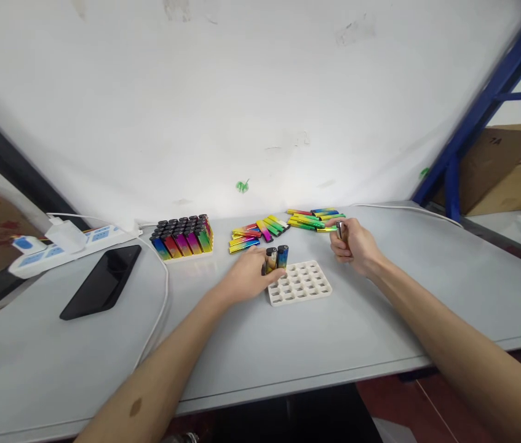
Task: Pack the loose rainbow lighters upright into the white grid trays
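Note:
A white plastic tray (309, 284) with rows of empty slots lies on the grey table. Two iridescent lighters (277, 257) stand upright at its far left corner. My left hand (246, 277) rests against the tray's left end, fingers curled round the nearer lighter. My right hand (355, 245) hovers just beyond the tray's right end, closed on one lighter (340, 231) held upright. Behind the tray lie two loose heaps of rainbow-coloured lighters (260, 232), the right-hand heap (313, 218) close to my right hand.
A full tray of upright lighters (182, 237) stands at the left. A black phone (103, 280) lies flat further left, beside a white power strip (64, 243) and its cable (161, 301). A blue rack post (477, 117) and cardboard boxes (509, 169) stand at the right.

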Demonstrator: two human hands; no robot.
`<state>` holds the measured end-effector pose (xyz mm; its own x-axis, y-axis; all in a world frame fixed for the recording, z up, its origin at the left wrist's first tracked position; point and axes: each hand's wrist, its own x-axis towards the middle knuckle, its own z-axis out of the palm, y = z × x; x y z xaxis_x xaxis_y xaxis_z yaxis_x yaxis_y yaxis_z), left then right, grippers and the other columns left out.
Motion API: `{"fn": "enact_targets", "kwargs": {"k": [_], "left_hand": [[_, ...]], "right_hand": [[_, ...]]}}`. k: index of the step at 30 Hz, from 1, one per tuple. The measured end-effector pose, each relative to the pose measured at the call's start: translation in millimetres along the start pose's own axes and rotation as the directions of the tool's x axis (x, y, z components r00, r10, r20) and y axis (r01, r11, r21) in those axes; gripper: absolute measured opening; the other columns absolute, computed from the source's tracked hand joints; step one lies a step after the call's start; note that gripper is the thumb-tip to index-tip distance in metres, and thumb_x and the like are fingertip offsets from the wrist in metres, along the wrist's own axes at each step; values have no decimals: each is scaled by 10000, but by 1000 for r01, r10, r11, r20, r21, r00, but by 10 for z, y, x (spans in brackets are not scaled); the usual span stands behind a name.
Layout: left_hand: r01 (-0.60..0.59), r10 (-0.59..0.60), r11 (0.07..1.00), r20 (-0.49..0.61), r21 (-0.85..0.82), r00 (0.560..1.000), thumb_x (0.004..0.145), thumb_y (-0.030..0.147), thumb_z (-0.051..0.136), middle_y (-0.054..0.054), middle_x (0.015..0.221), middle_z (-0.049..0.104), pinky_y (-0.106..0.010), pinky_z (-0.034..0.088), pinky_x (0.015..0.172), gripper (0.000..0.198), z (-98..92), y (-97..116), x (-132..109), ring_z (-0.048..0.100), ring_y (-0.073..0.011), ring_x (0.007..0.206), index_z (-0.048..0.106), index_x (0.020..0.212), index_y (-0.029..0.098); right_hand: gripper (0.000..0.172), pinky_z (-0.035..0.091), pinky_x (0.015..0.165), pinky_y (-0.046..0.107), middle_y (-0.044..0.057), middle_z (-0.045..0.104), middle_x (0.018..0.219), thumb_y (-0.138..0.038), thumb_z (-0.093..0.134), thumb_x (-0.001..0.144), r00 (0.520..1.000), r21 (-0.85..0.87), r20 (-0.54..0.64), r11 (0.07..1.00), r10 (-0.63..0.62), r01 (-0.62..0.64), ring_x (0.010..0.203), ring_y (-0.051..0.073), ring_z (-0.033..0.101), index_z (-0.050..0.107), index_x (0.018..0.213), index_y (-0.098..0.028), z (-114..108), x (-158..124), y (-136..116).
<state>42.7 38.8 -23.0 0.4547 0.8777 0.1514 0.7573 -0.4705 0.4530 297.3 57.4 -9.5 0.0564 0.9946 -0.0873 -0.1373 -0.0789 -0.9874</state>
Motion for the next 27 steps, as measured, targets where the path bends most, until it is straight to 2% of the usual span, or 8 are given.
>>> {"fn": "enact_targets", "kwargs": {"k": [3,6,9,11,14,18,23,27], "left_hand": [[7,-7,1000,-3,-4,1000,857,550,542,-63,796,627,-354,424,719,415,-8,13,-4,568,-255,885,617,643,203],[-6,6,1000,2,-10,1000,861,549,539,-60,788,626,-352,421,707,414,-9,13,-3,568,-251,867,625,650,203],[-10,10,1000,-3,-14,1000,854,553,548,-57,778,626,-346,420,695,415,5,-4,3,569,-249,861,614,641,204],[8,-8,1000,-14,-30,1000,840,554,569,-54,788,626,-341,425,694,406,19,-16,7,576,-240,846,606,645,200],[60,-62,993,-17,-106,998,804,565,604,-41,795,626,-332,438,680,392,34,-12,4,589,-220,795,595,678,194],[121,-119,976,21,-182,993,742,588,655,-12,769,600,-315,430,599,404,35,57,-13,579,-197,705,567,754,193],[119,-121,976,5,-183,993,736,530,679,-5,741,579,-297,425,577,362,55,144,-19,579,-195,719,553,734,191],[95,-96,978,4,-185,995,750,515,665,-1,716,569,-298,416,580,355,70,149,-15,566,-190,708,542,684,189]], "right_hand": [[252,133,375,220,-77,295,475,-458,431,865,1000,6,-4,1000,0,0,391,94,169,565,864,-245,9,16,6],[361,257,389,239,-44,378,552,-519,383,905,999,44,8,998,-41,41,424,104,293,577,834,-223,34,13,14],[320,431,528,270,10,518,720,-469,442,908,993,72,53,993,-101,97,582,133,491,603,818,-208,70,-35,15],[271,476,654,283,28,582,820,-461,538,890,980,9,128,988,-152,152,719,155,561,617,825,-210,87,-82,19],[242,465,779,290,33,647,903,-451,670,837,938,-133,262,954,-227,268,841,166,592,622,854,-215,106,-145,30],[265,462,877,339,49,691,971,-411,717,813,902,-111,344,943,-261,315,951,191,620,612,968,-224,159,-185,61],[273,479,864,351,43,692,953,-367,745,786,864,-97,428,937,-266,337,925,192,624,611,970,-217,277,-204,133],[252,477,816,324,27,661,912,-382,730,797,835,-155,479,911,-269,382,865,175,607,614,939,-209,325,-209,168]]}}
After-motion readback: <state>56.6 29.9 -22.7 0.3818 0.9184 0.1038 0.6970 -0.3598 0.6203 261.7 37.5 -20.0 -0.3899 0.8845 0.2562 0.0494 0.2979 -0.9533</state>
